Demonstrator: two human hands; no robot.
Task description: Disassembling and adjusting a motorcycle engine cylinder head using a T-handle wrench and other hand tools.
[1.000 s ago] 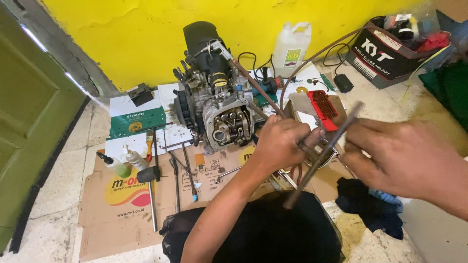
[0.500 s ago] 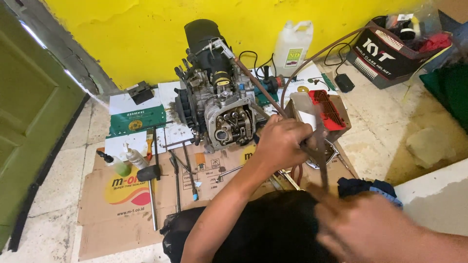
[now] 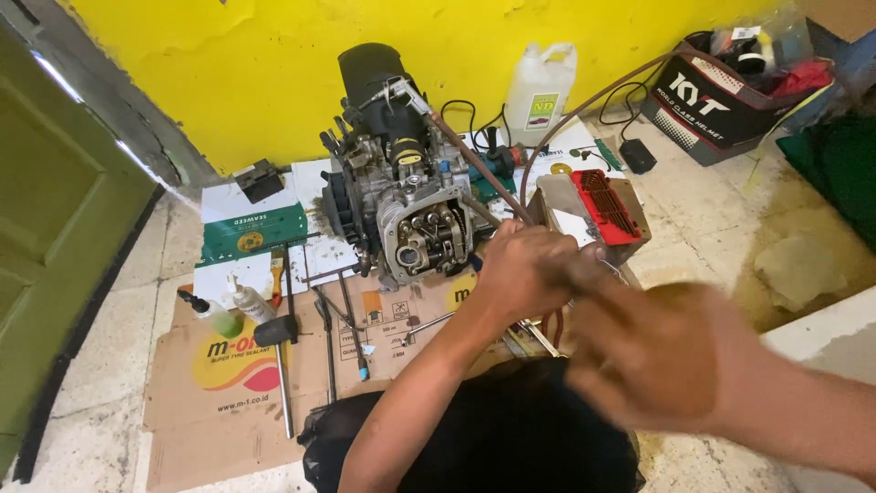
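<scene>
Head camera is showing my left hand (image 3: pixel 525 269) curling closed just beside the grey metal engine block (image 3: pixel 406 215), at its 4 o'clock; I cannot tell what it is gripping. My right hand (image 3: pixel 657 356) is blurring at the left hand's 5 o'clock, fingers loosely bent, grasp indeterminable. I am seeing a red ribbed plastic cover (image 3: pixel 604 205) lying at the left hand's 1 o'clock.

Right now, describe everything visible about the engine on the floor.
The engine is a small, grimy grey-metal unit standing on cardboard sheets against the yellow wall. Its open cylinder head faces the camera, showing rocker parts inside. A black rubber intake piece tops it, and finned black casing shows at its left side. The left hand hovers just right of it; contact is unclear.
</scene>
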